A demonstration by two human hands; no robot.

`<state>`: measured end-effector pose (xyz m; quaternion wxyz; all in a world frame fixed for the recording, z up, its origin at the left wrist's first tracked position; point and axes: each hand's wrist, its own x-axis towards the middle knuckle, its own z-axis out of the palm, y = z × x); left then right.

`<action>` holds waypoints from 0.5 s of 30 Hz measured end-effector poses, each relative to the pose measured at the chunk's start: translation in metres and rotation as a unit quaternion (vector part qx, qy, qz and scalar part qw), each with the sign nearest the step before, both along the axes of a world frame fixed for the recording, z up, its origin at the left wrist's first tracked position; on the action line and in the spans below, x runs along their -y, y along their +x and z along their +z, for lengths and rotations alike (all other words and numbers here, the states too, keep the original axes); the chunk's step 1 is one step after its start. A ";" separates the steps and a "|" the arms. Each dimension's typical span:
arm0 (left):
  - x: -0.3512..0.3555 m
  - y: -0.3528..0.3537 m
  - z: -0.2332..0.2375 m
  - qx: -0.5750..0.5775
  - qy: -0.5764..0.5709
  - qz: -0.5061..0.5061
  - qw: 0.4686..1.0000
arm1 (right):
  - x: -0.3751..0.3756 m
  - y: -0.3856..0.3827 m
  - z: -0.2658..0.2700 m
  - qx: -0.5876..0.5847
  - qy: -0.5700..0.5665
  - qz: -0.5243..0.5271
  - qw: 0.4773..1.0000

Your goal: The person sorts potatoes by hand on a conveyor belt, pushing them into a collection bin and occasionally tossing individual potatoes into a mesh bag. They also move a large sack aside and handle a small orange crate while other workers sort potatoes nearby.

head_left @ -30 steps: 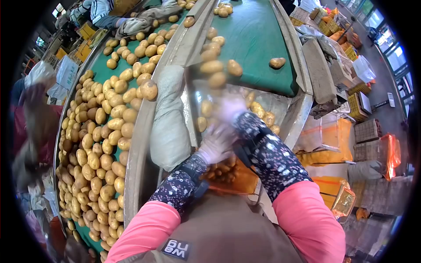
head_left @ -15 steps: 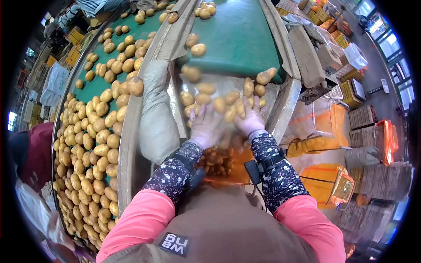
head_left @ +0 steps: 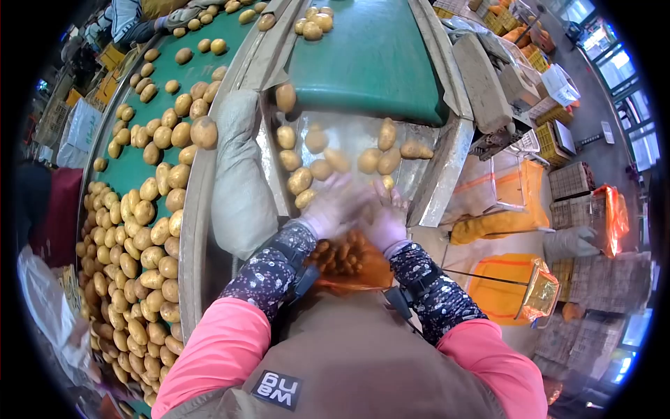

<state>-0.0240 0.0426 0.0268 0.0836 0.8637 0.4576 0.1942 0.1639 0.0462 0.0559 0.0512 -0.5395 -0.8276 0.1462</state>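
Note:
Both gloved hands are at the lower end of a metal chute (head_left: 436,174), close together. My left hand (head_left: 336,208) is blurred, with its fingers reaching toward potatoes (head_left: 300,181) on the chute. Beside it on the right, my right hand (head_left: 382,218) has its fingers pointing up the chute, near a small potato; its grip is unclear. Several more potatoes lie above the hands, some smeared by motion. Below the hands hangs an orange mesh bag (head_left: 373,271) with potatoes inside.
A green belt (head_left: 363,63) leads down to the chute. On the left, a wider belt (head_left: 167,70) carries many potatoes. A stuffed cloth roll (head_left: 241,174) lies along the divider. Orange bags (head_left: 506,286) and stacked crates (head_left: 572,181) stand on the right. Another person's sleeve (head_left: 63,216) shows at left.
My hands have come closer together and moved down toward the bag's mouth. Potatoes on the chute have shifted, and fewer lie between the hands. Potatoes on the left belt have moved down.

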 end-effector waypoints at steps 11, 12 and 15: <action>0.026 0.000 -0.024 -0.062 0.035 -0.089 0.993 | -0.076 0.002 -0.021 -0.057 0.112 -0.221 0.967; 0.032 -0.008 -0.040 -0.053 0.054 -0.099 0.992 | -0.077 -0.006 -0.015 -0.069 0.050 -0.238 0.967; 0.046 -0.017 -0.071 -0.090 0.053 -0.114 0.988 | -0.083 -0.024 -0.011 0.167 -0.042 -0.145 0.974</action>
